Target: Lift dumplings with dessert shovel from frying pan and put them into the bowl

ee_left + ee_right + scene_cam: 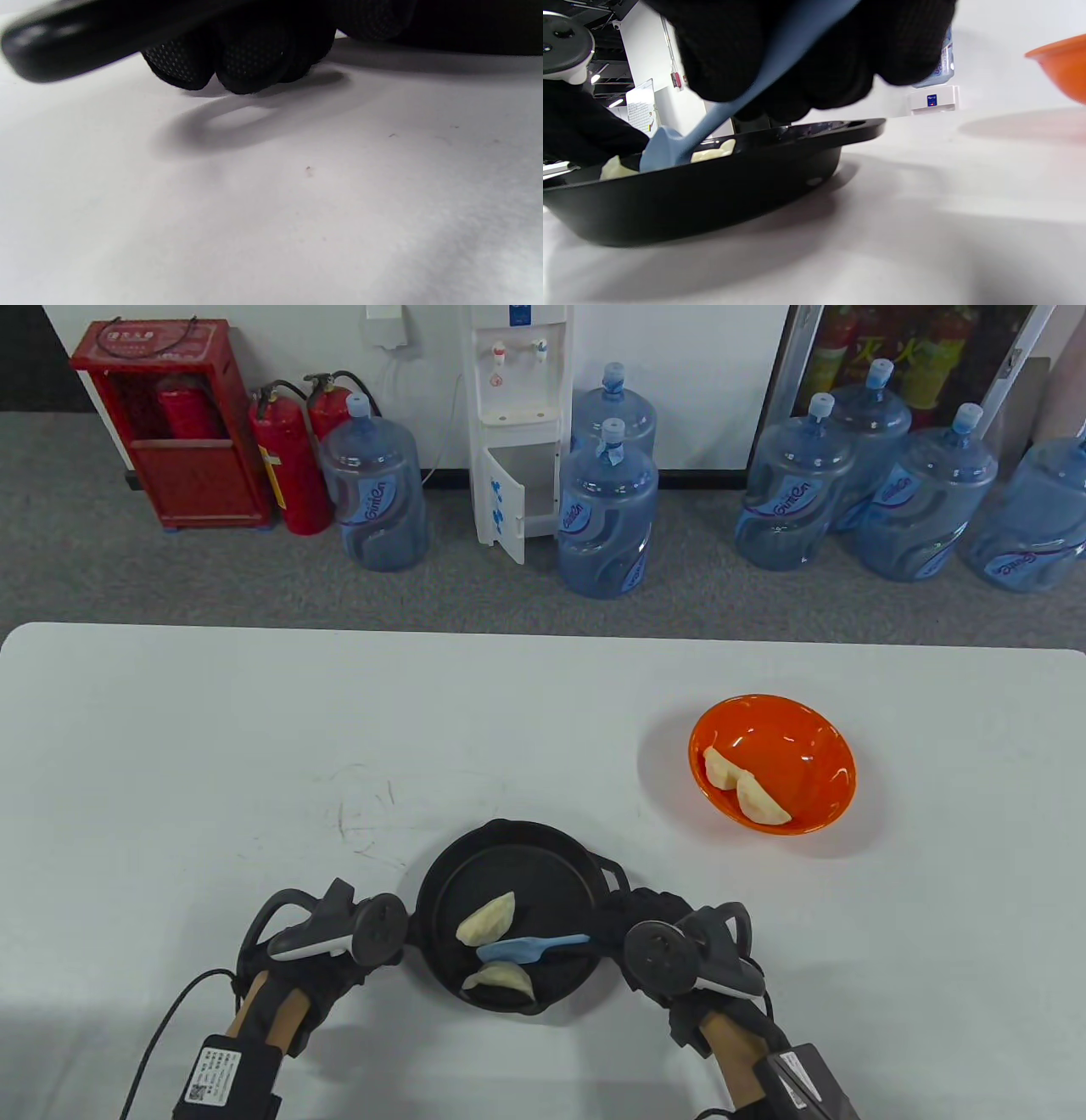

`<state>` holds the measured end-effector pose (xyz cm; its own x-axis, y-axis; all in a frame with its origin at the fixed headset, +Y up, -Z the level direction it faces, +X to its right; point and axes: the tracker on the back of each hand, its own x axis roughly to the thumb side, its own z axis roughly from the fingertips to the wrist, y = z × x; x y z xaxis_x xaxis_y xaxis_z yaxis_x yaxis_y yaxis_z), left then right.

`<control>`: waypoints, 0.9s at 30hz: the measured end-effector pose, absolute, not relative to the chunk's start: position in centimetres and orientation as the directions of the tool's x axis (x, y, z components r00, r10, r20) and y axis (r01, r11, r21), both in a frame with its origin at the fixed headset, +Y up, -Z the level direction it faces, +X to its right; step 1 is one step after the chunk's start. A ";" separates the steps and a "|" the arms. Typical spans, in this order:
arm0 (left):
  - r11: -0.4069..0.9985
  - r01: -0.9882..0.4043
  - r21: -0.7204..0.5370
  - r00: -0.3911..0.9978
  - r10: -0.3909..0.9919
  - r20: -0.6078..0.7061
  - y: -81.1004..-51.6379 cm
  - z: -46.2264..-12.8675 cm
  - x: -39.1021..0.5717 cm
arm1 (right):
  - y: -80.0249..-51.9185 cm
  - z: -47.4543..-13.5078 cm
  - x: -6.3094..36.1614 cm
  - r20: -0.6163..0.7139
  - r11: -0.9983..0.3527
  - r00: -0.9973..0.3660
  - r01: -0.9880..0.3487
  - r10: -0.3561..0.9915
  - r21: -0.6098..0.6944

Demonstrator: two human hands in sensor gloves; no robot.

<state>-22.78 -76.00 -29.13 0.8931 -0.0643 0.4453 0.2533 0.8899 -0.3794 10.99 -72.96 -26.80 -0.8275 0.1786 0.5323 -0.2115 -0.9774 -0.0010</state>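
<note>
A black frying pan (551,857) sits near the table's front edge with two dumplings in it, one (486,920) upper left and one (499,978) at the near rim. My right hand (632,929) grips the handle of the blue dessert shovel (526,948), whose blade lies between the two dumplings. In the right wrist view the shovel (712,114) slants down into the pan (712,186). My left hand (373,937) curls around the pan's handle (76,38) on the left side. The orange bowl (797,729) stands to the right and holds two dumplings (747,789).
White table (254,746) stretches far to the left and behind the pan. Beyond the table's far edge stand water bottles (607,513), a dispenser (517,424) and fire extinguishers (288,462) on the floor.
</note>
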 end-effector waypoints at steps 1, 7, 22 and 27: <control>0.890 0.254 -0.380 0.893 -0.065 0.445 -76.0 -29.1 -22.8 | -73.0 -26.8 11.0 0.534 -0.977 -0.826 -0.211 0.179 0.001; 0.889 0.254 -0.380 0.893 -0.066 0.445 -76.0 -29.1 -22.8 | -73.2 -26.8 10.8 0.547 -0.972 -0.806 -0.224 0.227 0.074; 0.889 0.255 -0.380 0.894 -0.067 0.443 -76.0 -29.1 -22.8 | -73.8 -27.2 11.2 0.487 -0.907 -0.767 -0.325 0.418 0.266; 0.889 0.254 -0.381 0.894 -0.066 0.444 -76.0 -29.1 -22.8 | -74.1 -27.8 11.9 0.420 -0.860 -0.756 -0.386 0.502 0.335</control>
